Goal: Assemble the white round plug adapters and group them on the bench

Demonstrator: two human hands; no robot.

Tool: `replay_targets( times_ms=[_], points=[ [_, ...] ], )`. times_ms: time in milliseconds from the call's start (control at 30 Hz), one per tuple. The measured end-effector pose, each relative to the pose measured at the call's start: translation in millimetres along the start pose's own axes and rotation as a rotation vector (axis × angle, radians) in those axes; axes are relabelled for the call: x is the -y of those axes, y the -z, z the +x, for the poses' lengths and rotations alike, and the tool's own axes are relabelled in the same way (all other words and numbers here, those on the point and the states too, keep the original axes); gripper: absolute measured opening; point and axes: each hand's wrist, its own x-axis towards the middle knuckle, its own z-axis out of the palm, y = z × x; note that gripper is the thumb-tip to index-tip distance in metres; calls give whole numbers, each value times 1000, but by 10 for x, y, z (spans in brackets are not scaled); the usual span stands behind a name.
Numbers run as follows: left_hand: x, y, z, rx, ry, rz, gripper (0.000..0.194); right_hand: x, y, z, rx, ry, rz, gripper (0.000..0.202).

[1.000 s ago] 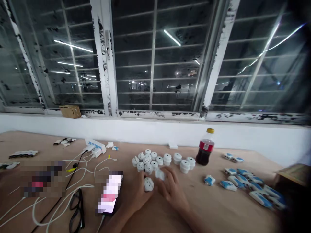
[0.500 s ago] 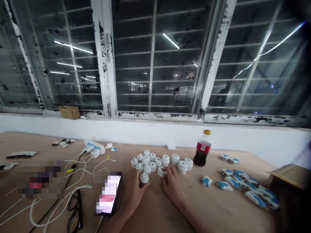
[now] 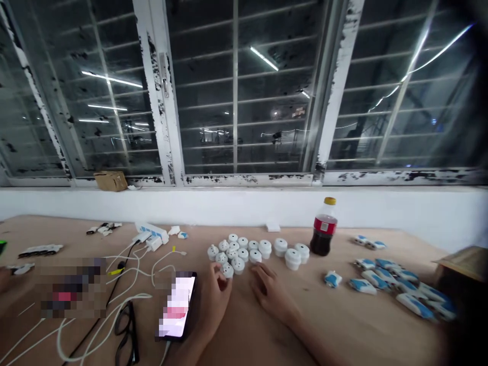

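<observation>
Several white, round, drum-shaped pieces, some with small holes and knobs on top, stand in a cluster in the middle of the table. My left hand (image 3: 218, 295) is closed round the near side of a white round piece (image 3: 227, 270) at the front of the cluster. My right hand (image 3: 269, 287) rests on the table with fingers bent and thumb apart. Its fingertips are just in front of another white drum piece (image 3: 255, 255); whether they touch it I cannot tell. More drum pieces (image 3: 293, 259) stand to the right.
A cola bottle (image 3: 324, 229) stands behind on the right. Blue-and-white parts (image 3: 381, 277) and a box (image 3: 463, 264) lie farther right. At left are a lit phone (image 3: 177, 307), glasses (image 3: 127, 333), a power strip (image 3: 152, 231) and cables. Part of another hand (image 3: 4, 278) appears at the left edge.
My left hand has moved its piece up against the cluster. The piece at my right hand has gone back into the group, and those fingers have come off its sides. The view has shifted slightly.
</observation>
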Motion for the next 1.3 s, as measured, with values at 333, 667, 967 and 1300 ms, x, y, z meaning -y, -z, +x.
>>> replay_targets(
  times_ms=[333,667,967,1300],
  points=[
    [-42,-29,-19,135,-117,14,7,-55,86,94,56,86,52,36],
    [-257,75,-72,406,-188,95,38,-368,139,318,-378,80,-278,42],
    [-243,54,-53,483,-234,144,67,-520,93,409,-253,45,-397,52],
    [-147,-1,10,395,-183,155,58,-71,302,26,-153,118,-10,28]
  ],
)
